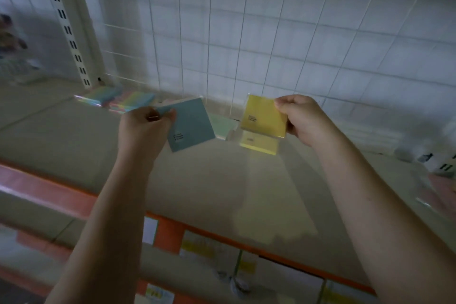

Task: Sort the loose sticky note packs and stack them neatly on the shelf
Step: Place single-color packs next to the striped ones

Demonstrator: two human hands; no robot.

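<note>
Over the shelf (pixel 209 180) we see both hands raised, each with a pack. From the head camera, our left hand (pixel 144 126) pinches a blue pack (pixel 191 126) by its upper left corner, fingers curled round the edge, the pack tilted above the shelf. Our right hand (pixel 302 118) grips a yellow pack (pixel 264 116) by its right side, thumb on top. Just below it a paler yellow pack (pixel 259 145) lies on the shelf, with a green pack (pixel 223 126) beside it. Pastel packs (pixel 116 100) sit far left against the wire grid (pixel 246 44). An orange rail (pixel 74 195) edges the shelf front.
</note>
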